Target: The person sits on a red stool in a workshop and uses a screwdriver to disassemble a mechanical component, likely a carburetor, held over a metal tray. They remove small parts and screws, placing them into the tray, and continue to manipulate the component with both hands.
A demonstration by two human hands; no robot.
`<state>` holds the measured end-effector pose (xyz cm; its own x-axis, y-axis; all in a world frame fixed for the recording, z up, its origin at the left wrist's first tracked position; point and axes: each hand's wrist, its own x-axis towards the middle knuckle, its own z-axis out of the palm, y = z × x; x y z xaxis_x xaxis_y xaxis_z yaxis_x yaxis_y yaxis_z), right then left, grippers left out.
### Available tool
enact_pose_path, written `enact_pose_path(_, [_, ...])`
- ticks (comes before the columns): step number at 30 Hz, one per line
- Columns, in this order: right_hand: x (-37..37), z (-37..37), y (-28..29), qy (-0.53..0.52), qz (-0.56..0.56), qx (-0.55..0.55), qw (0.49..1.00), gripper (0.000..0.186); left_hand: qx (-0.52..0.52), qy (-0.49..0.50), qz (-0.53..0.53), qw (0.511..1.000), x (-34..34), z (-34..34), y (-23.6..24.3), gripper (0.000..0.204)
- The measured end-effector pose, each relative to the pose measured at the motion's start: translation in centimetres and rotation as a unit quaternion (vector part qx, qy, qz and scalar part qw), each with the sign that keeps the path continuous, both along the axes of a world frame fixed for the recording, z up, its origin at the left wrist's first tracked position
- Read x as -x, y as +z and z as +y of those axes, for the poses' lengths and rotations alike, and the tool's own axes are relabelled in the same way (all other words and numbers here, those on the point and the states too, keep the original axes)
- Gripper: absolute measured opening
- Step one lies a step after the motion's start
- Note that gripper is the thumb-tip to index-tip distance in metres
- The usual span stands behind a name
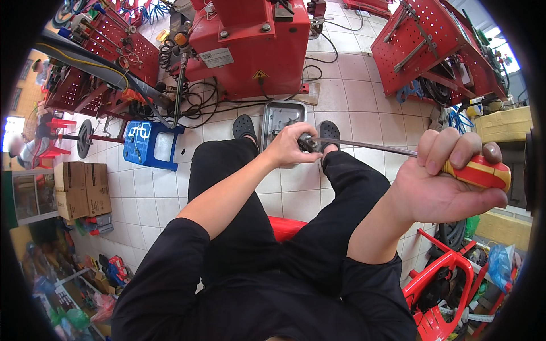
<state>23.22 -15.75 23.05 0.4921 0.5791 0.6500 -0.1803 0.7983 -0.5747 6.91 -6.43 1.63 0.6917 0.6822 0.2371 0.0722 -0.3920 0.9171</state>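
Between my knees, my left hand (291, 146) is closed around a small dark metal part (309, 142). My right hand (441, 176), out to the right, grips the red and yellow handle of a long screwdriver (369, 146). Its shaft runs leftward, and the end meets the metal part at my left fingers; the exact contact is hidden. Under my left hand, on the floor between my shoes, lies a metal tray (266, 122) with a few small dark pieces in it.
A red machine (250, 62) stands ahead, with black cables on the tiles. A blue plastic stool (149, 145) and cardboard boxes (82, 190) are to my left. A red perforated tool cart (409, 51) stands far right. Nearer on the right is a red plastic chair (449, 284).
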Motion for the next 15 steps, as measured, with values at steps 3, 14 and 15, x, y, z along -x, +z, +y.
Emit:
enact_pose_path(3, [0.05,0.02,-0.07,-0.004,-0.003,0.001,1.0,0.058,0.004,0.001,0.001,1.0,-0.05,-0.03,0.0,0.033])
enact_pose_path(14, [0.62,0.23,0.11,-0.065,0.016,0.025,0.997,0.058,0.015,0.02,0.023,0.999,-0.22,-0.53,0.1,0.037])
enact_pose_path(15, [0.69,0.3,0.09,-0.069,0.016,0.021,0.997,0.058,0.009,0.023,0.023,0.999,-0.23,-0.53,0.07,0.037])
